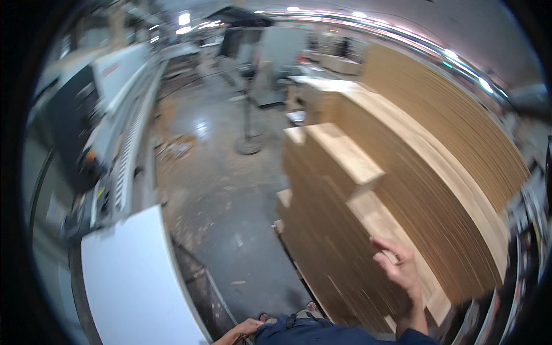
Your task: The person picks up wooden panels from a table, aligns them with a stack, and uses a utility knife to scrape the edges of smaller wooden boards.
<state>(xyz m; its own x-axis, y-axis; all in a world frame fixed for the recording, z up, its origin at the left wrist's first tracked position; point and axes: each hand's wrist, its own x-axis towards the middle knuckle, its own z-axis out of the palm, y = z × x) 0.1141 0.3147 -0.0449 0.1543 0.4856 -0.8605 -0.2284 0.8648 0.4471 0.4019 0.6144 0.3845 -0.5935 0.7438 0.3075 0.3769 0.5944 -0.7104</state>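
Head view: right hand (pixel 401 265) spread, fingers curled on top edge of lowest board stack (pixel 376 221), touching, nothing pinched; left hand (pixel 244 329) low by hip, grip state not discernible. Best handled, by judgement, with palm flat and pull square along stack. Taller stacks (pixel 437 172) behind; white panel (pixel 135 276) and machine (pixel 92 121) left.

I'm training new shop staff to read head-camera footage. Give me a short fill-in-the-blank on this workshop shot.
1. The right hand rests on a stack of ____ boards.
2. The flat panel at the lower left is ____ in colour.
3. The left hand is down by the person's ____, holding nothing.

Missing words: wooden; white; waist
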